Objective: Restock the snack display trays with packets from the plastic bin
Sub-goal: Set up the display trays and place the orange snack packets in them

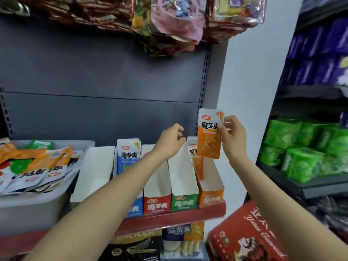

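Five display trays (pixel 183 178) stood side by side on the shelf (pixel 169 216), with one plastic bin (pixel 37 200) of packets at their left. The right hand (pixel 232 136) pinched one orange packet (pixel 209 134) upright above the orange tray (pixel 211 193), which held one more. The left hand (pixel 170 140), fingers loosely curled, held nothing.
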Demonstrator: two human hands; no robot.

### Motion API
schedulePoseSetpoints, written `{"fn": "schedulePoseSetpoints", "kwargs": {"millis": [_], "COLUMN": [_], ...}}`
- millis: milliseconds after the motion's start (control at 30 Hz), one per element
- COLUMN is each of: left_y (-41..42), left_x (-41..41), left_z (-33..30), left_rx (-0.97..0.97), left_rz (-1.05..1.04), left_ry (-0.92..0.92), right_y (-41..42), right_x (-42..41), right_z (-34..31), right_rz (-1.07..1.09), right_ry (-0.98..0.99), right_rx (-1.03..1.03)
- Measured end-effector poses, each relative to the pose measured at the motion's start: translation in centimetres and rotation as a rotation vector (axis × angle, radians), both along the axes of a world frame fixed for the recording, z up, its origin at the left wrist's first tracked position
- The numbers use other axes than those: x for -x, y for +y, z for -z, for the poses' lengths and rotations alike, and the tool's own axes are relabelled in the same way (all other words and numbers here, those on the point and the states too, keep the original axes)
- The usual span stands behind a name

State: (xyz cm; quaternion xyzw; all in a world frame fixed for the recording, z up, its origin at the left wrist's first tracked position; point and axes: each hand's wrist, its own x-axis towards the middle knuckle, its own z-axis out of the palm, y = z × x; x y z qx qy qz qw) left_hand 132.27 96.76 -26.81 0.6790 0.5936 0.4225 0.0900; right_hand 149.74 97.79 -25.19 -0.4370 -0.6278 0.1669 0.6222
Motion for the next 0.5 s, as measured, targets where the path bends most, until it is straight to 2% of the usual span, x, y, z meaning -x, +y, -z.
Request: {"fn": "schedulePoseSetpoints", "kwargs": {"millis": [67, 133, 333, 500], "left_y": [2.1, 3.7, 5.8, 6.1], "left_x": [-0.5, -0.6, -0.8, -1.1], "left_z": [0.4, 0.8, 1.4, 1.5], "left_rx": [0.02, 0.072, 0.091, 0.096], "left_rz": [-0.016, -0.025, 0.107, 0.129], "left_ry": [0.154, 0.229, 0.116, 0.119], "right_y": [1.7, 3.1, 5.3, 6.1], "right_x": [-0.4, -0.3, 0.0, -0.8], "right_z": [0.6, 1.3, 1.6, 3.0], "right_rz": [0.005, -0.022, -0.161, -0.205], "right_ry": [-0.043, -0.087, -0.176, -0.245], "right_rx": [0.043, 0.106, 0.173, 0.223]}}
